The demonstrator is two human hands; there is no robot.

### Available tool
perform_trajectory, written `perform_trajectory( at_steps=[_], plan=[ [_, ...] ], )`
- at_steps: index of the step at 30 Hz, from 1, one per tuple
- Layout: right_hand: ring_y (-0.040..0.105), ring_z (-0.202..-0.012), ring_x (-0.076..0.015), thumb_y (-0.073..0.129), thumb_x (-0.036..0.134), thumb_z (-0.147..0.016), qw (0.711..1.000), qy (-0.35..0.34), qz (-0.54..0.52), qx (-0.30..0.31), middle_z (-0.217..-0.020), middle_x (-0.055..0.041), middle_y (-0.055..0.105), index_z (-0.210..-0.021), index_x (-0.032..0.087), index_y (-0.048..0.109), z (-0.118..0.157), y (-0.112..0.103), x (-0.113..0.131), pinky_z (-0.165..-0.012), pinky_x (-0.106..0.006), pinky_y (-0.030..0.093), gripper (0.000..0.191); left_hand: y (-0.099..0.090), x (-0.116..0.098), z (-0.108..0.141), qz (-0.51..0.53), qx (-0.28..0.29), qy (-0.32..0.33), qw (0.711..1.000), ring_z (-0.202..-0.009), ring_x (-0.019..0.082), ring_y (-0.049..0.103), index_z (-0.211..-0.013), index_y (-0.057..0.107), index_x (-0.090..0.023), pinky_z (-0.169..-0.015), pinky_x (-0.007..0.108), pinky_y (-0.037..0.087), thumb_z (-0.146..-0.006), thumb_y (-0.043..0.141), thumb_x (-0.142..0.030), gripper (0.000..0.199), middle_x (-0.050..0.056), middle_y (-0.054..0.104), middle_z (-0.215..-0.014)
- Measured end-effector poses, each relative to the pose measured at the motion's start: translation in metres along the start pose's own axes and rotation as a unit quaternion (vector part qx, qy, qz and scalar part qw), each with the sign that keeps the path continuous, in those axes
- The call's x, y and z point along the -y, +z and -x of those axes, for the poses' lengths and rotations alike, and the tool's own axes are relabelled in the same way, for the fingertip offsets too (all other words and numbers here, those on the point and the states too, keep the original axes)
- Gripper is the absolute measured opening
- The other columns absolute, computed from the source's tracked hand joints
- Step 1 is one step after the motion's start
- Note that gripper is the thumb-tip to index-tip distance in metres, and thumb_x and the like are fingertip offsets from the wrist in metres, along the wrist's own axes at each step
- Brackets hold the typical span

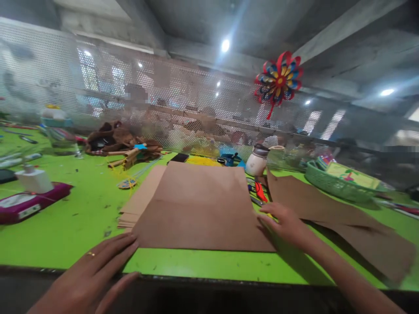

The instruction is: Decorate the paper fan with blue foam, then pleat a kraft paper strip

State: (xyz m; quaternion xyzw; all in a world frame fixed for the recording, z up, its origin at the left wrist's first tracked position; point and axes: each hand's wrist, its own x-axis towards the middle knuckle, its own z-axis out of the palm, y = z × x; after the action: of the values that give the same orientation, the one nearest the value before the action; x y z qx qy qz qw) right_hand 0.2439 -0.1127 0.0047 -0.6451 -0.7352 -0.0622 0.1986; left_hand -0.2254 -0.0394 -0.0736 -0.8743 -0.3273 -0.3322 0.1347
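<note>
A large brown sheet of paper [199, 205] lies in front of me near the table's front edge. More sheets of lighter brown paper [140, 192] stick out from under its left side. My left hand [94, 270], with a ring on one finger, lies flat with its fingers stretched out, the tips at the sheet's near left corner. By the right edge of the sheet is my right hand [286, 222], fingers apart and extended, thumb close to the paper. Just beyond its fingertips lies a tool with an orange-red handle [261, 192], partly hidden.
Cut brown paper [327, 205] spreads across the right side, before a green basket [340, 181]. A white bottle [257, 160] stands behind. Left are a purple power strip [36, 203], a clear jar [59, 133] and brown scraps [131, 152]. A perforated screen [183, 100] closes off the back.
</note>
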Motion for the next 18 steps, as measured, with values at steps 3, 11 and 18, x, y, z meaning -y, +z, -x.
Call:
perform_trajectory(
  at_steps=[3, 11, 18],
  plan=[
    [0.064, -0.083, -0.0247, 0.041, 0.037, -0.091, 0.996, 0.073, 0.055, 0.005, -0.09, -0.0114, 0.07, -0.092, 0.016, 0.07, 0.028, -0.007, -0.048, -0.076, -0.037, 0.048, 0.036, 0.0, 0.003, 0.002, -0.038, 0.018, 0.01, 0.999, -0.115, 0.028, 0.055, -0.133, 0.042, -0.033, -0.1, 0.042, 0.042, -0.083, 0.056, -0.04, 0.053, 0.001, 0.053, -0.134],
    [0.064, -0.071, -0.0273, 0.046, 0.033, -0.081, 0.982, 0.104, 0.153, 0.026, -0.08, -0.0143, 0.07, -0.091, 0.014, 0.072, 0.032, 0.013, -0.086, -0.063, -0.034, 0.045, 0.033, -0.031, -0.024, -0.04, -0.051, 0.0, 0.011, 0.999, -0.096, 0.024, 0.063, -0.096, 0.063, -0.025, -0.085, 0.037, 0.051, -0.087, 0.051, -0.042, 0.023, 0.004, 0.066, -0.102],
    [0.063, -0.064, -0.0211, 0.05, 0.032, -0.078, 0.987, 0.112, 0.094, 0.062, -0.074, -0.0065, 0.071, -0.086, 0.022, 0.073, 0.007, -0.001, -0.069, -0.055, -0.026, 0.039, 0.026, -0.024, -0.076, -0.134, 0.052, 0.166, 0.03, 0.984, -0.1, 0.022, 0.06, -0.095, 0.063, -0.019, -0.086, 0.036, 0.049, -0.093, 0.04, -0.034, 0.027, 0.01, 0.058, -0.115]
  ],
)
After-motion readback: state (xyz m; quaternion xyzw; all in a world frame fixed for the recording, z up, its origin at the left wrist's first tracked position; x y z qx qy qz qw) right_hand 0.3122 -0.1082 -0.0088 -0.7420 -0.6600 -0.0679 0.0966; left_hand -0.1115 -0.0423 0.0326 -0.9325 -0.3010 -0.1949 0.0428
